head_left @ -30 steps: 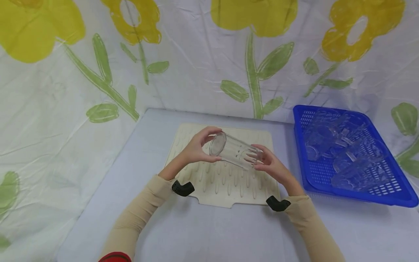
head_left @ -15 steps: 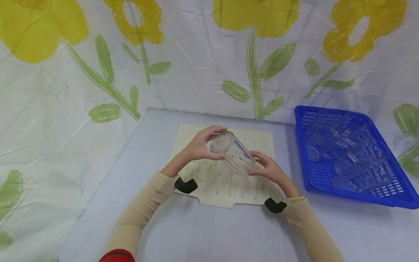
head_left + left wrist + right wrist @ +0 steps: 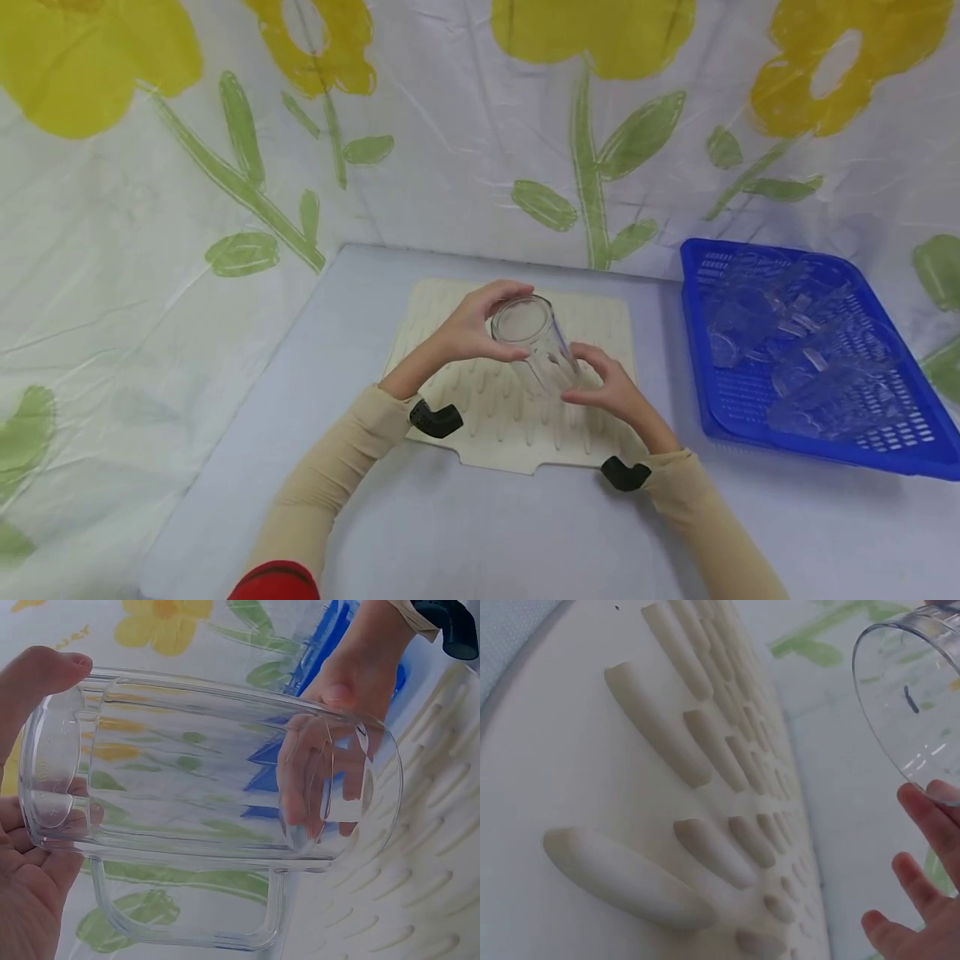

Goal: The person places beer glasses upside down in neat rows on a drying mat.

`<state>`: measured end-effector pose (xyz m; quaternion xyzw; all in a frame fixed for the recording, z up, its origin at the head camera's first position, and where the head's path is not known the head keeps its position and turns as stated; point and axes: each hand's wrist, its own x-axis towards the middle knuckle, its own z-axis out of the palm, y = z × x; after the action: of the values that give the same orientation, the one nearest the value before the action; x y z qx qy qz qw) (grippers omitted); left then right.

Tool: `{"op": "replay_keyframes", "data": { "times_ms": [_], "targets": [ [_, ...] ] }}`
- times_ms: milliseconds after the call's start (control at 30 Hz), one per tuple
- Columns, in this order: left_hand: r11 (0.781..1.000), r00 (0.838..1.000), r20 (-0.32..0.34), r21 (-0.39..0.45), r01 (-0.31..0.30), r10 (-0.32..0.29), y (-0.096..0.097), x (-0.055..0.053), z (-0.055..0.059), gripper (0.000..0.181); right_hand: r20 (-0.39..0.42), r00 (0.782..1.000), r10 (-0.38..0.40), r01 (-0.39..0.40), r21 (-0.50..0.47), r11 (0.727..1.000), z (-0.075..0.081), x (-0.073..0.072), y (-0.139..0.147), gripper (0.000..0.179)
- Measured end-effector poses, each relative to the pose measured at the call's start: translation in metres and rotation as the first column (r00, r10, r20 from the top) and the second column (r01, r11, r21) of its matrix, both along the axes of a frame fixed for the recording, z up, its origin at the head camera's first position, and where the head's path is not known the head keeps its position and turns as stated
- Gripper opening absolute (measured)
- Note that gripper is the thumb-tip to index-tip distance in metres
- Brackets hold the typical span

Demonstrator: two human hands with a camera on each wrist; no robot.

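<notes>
A clear glass mug (image 3: 522, 320) hangs tilted over a cream ribbed drying mat (image 3: 495, 442), its round base facing up and left. My left hand (image 3: 476, 329) grips the base end, thumb on one side and fingers on the other. At the lower rim end, my right hand (image 3: 611, 387) holds the mug between thumb and fingers. The left wrist view has the mug's handle (image 3: 180, 934) along its lower side, with the right hand (image 3: 345, 712) around the mouth end. In the right wrist view, fingertips (image 3: 922, 806) touch the rim.
To the right stands a blue perforated basket (image 3: 825, 457) with several clear glass items (image 3: 795, 333) lying in it. Behind the white table (image 3: 480, 533) hangs a flower-printed sheet (image 3: 442, 167).
The mug has turned from nearly level to a steeper tilt, base up and mouth down. My right hand has moved a little left and down; the left hand slightly right.
</notes>
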<state>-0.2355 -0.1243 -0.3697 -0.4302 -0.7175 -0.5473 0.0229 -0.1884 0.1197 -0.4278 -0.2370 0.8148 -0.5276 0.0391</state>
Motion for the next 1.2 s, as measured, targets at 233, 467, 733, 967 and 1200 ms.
{"op": "replay_keyframes", "data": {
  "times_ms": [233, 467, 733, 967, 1200],
  "targets": [
    [0.999, 1.0, -0.01, -0.04, 0.02, -0.02, 0.012, 0.001, -0.003, 0.073, -0.008, 1.0, 0.005, -0.005, -0.006, 1.0, -0.017, 0.001, 0.003, 0.056],
    [0.997, 0.998, -0.052, -0.067, 0.028, -0.031, 0.017, 0.001, 0.002, 0.073, -0.005, 1.0, -0.024, 0.024, 0.024, 0.999, -0.042, -0.012, 0.001, 0.061],
    [0.995, 0.998, -0.061, -0.095, -0.006, 0.0, 0.013, -0.001, 0.005, 0.074, -0.013, 1.0, -0.006, 0.006, 0.024, 1.0, -0.04, -0.018, -0.005, 0.056],
    [0.988, 0.996, -0.003, -0.134, -0.083, 0.084, 0.004, 0.007, 0.009, 0.074, 0.086, 0.995, 0.055, -0.061, 0.07, 0.996, -0.017, -0.01, -0.016, 0.062],
    [0.988, 0.994, -0.004, -0.107, -0.111, 0.111, -0.004, 0.014, 0.025, 0.067, 0.106, 0.994, 0.036, -0.051, 0.145, 0.988, -0.003, 0.002, -0.015, 0.071]
  ]
}}
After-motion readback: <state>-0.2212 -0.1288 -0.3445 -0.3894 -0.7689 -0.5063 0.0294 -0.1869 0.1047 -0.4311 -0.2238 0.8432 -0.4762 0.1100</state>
